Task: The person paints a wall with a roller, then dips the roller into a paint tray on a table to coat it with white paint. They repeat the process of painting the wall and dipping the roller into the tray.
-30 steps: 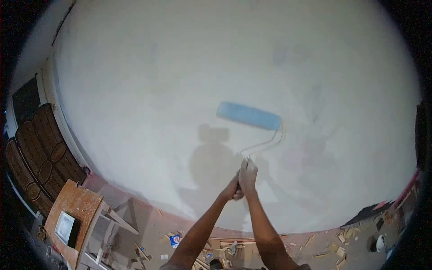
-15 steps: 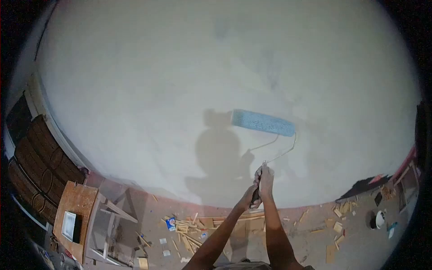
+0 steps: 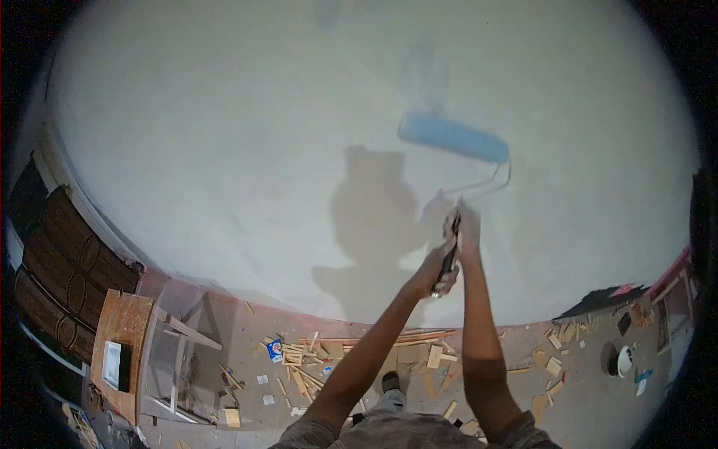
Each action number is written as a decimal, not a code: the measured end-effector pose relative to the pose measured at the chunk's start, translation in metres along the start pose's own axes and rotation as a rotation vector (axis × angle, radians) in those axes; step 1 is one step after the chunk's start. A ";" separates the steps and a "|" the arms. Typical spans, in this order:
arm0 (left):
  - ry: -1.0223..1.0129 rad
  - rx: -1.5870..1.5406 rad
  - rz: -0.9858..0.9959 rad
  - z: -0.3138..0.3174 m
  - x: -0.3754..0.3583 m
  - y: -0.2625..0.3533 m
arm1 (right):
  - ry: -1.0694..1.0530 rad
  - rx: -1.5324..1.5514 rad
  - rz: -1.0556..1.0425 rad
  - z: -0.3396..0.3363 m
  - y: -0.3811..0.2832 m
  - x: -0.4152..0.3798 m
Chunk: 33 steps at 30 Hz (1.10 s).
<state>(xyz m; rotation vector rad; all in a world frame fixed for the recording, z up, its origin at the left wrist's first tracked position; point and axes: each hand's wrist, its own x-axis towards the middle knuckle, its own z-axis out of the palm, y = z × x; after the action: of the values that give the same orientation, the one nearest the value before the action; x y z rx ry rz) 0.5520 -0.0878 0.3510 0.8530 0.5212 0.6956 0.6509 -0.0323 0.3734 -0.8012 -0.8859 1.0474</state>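
A paint roller (image 3: 453, 138) with a light-blue sleeve lies against the pale wall (image 3: 224, 150), tilted down toward the right. Its thin wire frame bends back to a dark handle. Wrapped round the lower end of that handle is my left hand (image 3: 434, 271). Higher up, close to where the wire enters, my right hand (image 3: 467, 228) grips the same handle. Both hands look smeared with pale paint. Darker grey patches show on the wall above the roller, and my shadow falls on it to the left.
At the left stands a wooden table (image 3: 123, 314) bearing a white tray (image 3: 112, 365), near a dark brown door (image 3: 60, 262). Wood scraps (image 3: 303, 370) litter the floor along the wall's foot. A white bowl-like object (image 3: 624, 361) sits at the right.
Both hands have pushed the roller up the wall and slightly to the right. The view has shifted, and a foot and more of my clothing now show below.
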 end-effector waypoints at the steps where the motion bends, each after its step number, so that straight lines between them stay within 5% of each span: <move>1: 0.017 -0.006 -0.038 0.015 0.005 0.024 | -0.031 -0.112 -0.102 -0.002 -0.013 0.023; 3: -0.048 0.052 0.023 0.032 0.021 0.075 | 0.078 -0.540 -0.629 0.013 -0.057 0.067; 5: -0.106 0.078 0.051 0.058 0.034 0.125 | -0.056 -0.018 -0.221 0.038 -0.121 0.081; 10: -0.102 0.156 0.199 0.088 0.072 0.137 | -0.103 -0.143 -0.252 0.035 -0.173 0.082; 13: -0.125 0.164 0.239 0.050 0.087 0.069 | 0.068 -0.653 -0.471 -0.019 -0.084 0.094; 14: 0.060 0.226 0.379 0.029 0.095 0.032 | 0.096 -0.849 -0.514 -0.040 -0.038 0.092; 17: 0.271 0.138 0.224 -0.038 0.077 -0.076 | -0.119 -1.224 -0.203 -0.088 0.119 0.032; 20: 0.424 0.198 0.161 -0.108 0.062 -0.177 | -0.005 -0.774 -0.017 -0.104 0.206 -0.021; 22: 0.586 0.273 0.102 -0.121 0.051 -0.216 | 0.001 -0.157 0.400 -0.100 0.197 -0.046; 24: 0.765 0.606 0.480 -0.109 0.062 -0.233 | 0.084 -0.223 0.182 -0.098 0.210 -0.056; 27: 0.822 0.722 0.584 -0.091 0.084 -0.239 | -0.284 -0.006 0.011 -0.132 0.196 -0.037; 28: 0.787 0.703 0.569 -0.085 0.091 -0.233 | -0.263 -0.092 -0.085 -0.125 0.179 -0.027; 32: 0.727 0.886 1.003 -0.011 0.117 -0.111 | -0.306 -0.473 -0.060 -0.080 0.051 0.040; 33: 0.658 0.718 0.967 0.008 0.120 -0.079 | -0.439 -0.276 -0.100 -0.065 0.018 0.050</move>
<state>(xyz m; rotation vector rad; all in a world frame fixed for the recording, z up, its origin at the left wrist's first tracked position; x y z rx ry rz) 0.6643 -0.0404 0.2735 1.5860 0.9855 1.7668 0.7149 0.0115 0.3411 -0.7557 -1.4543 1.0427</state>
